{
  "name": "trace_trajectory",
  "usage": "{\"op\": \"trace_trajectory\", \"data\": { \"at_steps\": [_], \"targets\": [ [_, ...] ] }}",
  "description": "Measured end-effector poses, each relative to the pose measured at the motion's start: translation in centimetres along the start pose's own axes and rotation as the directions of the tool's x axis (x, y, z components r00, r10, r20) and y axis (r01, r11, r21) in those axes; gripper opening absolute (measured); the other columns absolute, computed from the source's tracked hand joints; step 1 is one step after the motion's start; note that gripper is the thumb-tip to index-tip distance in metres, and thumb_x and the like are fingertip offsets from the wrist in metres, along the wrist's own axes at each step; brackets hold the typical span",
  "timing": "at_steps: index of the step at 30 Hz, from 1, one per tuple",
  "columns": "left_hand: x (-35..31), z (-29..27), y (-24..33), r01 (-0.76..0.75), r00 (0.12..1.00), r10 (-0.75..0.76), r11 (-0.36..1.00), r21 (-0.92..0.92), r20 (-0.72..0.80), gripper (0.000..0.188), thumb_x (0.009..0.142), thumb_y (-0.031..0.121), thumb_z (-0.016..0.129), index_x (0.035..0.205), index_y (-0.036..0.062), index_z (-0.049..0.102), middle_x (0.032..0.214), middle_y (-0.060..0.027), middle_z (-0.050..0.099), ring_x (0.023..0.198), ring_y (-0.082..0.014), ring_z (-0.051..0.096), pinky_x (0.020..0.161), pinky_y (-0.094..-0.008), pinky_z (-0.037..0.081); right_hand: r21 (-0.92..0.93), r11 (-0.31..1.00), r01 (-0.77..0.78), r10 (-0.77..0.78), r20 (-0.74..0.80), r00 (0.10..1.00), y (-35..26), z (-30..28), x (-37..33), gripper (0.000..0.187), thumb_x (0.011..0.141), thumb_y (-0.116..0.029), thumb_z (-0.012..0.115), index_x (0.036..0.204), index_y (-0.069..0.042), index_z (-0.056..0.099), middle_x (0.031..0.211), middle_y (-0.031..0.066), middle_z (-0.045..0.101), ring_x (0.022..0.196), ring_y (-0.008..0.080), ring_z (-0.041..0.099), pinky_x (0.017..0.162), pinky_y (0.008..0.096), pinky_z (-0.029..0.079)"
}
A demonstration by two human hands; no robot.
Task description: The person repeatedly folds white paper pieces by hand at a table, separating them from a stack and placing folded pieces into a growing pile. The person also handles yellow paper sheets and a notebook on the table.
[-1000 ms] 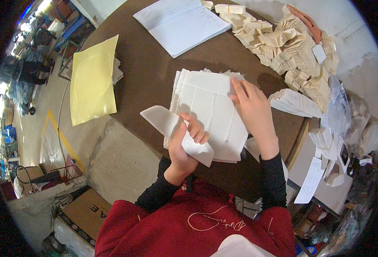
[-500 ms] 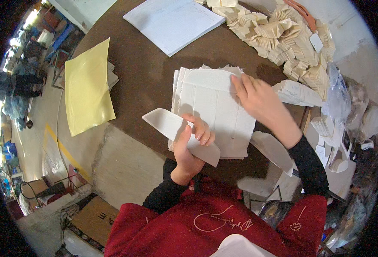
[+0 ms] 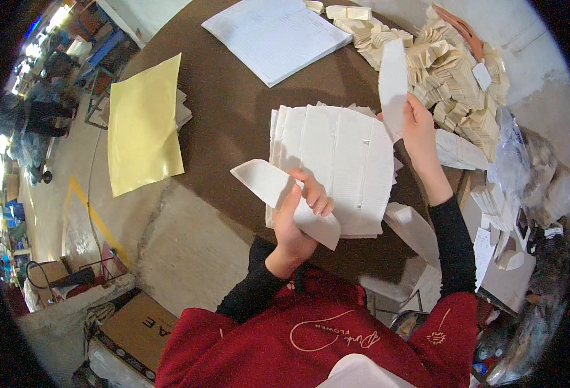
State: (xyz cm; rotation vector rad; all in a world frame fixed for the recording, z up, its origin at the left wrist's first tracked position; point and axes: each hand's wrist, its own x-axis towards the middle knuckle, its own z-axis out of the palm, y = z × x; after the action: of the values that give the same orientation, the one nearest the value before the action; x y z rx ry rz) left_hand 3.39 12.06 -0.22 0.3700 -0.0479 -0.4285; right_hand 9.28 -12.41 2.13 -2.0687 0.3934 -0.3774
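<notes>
My left hand [image 3: 298, 216] is closed around a long white strip [image 3: 258, 178] with pointed ends, which looks like a collar piece; whether it is one layer or several I cannot tell. My fingers cross its middle, over the lower left corner of a white stack [image 3: 343, 174]. That stack is made of thin ribbed sheets with upright seams or cut lines on top and a rounded right side. To the right of it, my right hand [image 3: 421, 136] pinches the lower end of a second white strip [image 3: 393, 77], held raised with its other end pointing away from me.
The brown round table [image 3: 214, 129] carries a yellow sheet [image 3: 144, 126] over some papers at left and a white paper pad [image 3: 275, 39] at the back. Bundled cream pieces [image 3: 450, 71] heap at the back right. Another white curved piece [image 3: 414, 229] lies by the near right edge.
My right hand has lifted a white strip off the top of the stack and moved right and away with it. My left hand keeps its hold on its strip.
</notes>
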Motion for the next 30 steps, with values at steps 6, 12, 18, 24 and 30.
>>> {"op": "trace_trajectory", "data": {
  "at_steps": [6, 12, 18, 24, 30],
  "targets": [
    [0.1, -0.3, 0.1, -0.011, 0.999, 0.012, 1.000, 0.023, -0.036, 0.020, 0.097, 0.022, 0.048, 0.115, 0.0126, 0.047, 0.077, -0.0005, 0.038, 0.067, -0.0120, 0.039, 0.063, -0.0284, 0.037, 0.626, 0.779, 0.032, 0.090, -0.163, 0.983, 0.4, 1.5, -1.1, 0.027, 0.098, -0.006, 0.037, 0.112, 0.008, 0.055, 0.098, 0.0176, 0.067, 0.088, 0.0262, 0.068, 0.079, 0.0347, 0.053],
    [-0.3, -0.3, -0.3, 0.002, 1.000, -0.002, 1.000, -0.006, -0.013, 0.022, 0.096, 0.022, 0.051, 0.115, 0.0124, 0.047, 0.077, -0.0012, 0.039, 0.068, -0.0127, 0.039, 0.065, -0.0293, 0.037, 0.894, 0.438, -0.090, 0.479, -0.147, 0.865, 0.2, 3.2, 0.1, 0.027, 0.098, -0.003, 0.033, 0.115, 0.007, 0.051, 0.101, 0.0206, 0.063, 0.087, 0.0283, 0.065, 0.078, 0.0385, 0.055],
    [-0.3, -0.4, -0.7, 0.007, 1.000, -0.007, 1.000, 0.007, 0.010, 0.024, 0.095, 0.023, 0.053, 0.116, 0.0119, 0.046, 0.078, -0.0019, 0.040, 0.070, -0.0132, 0.040, 0.067, -0.0295, 0.037, 0.669, 0.523, 0.528, 0.219, -0.704, 0.676, 0.2, 4.0, 0.6, 0.020, 0.100, -0.009, 0.036, 0.118, -0.003, 0.044, 0.103, 0.0169, 0.059, 0.092, 0.0269, 0.062, 0.076, 0.0381, 0.056],
    [-0.2, -0.3, -0.9, -0.048, 0.999, 0.045, 0.995, 0.085, 0.030, 0.034, 0.097, 0.037, 0.049, 0.119, 0.0117, 0.045, 0.082, -0.0026, 0.042, 0.071, -0.0134, 0.041, 0.067, -0.0301, 0.038, 0.162, 0.795, 0.584, -0.249, -0.791, 0.558, -5.2, -4.3, -0.9, 0.032, 0.100, -0.018, 0.041, 0.123, 0.004, 0.041, 0.120, 0.0194, 0.051, 0.097, 0.0264, 0.060, 0.086, 0.0385, 0.052],
    [0.7, 0.2, -1.6, -0.180, 0.983, 0.165, 0.952, 0.247, 0.080, 0.061, 0.096, 0.056, 0.042, 0.134, 0.0090, 0.038, 0.101, -0.0064, 0.052, 0.087, -0.0176, 0.052, 0.081, -0.0341, 0.044, 0.068, 0.953, 0.294, -0.195, -0.603, 0.773, -8.5, -4.0, -10.4, 0.034, 0.096, -0.018, 0.043, 0.119, 0.007, 0.049, 0.126, 0.0200, 0.051, 0.104, 0.0295, 0.059, 0.094, 0.0426, 0.046]
  ]
}}
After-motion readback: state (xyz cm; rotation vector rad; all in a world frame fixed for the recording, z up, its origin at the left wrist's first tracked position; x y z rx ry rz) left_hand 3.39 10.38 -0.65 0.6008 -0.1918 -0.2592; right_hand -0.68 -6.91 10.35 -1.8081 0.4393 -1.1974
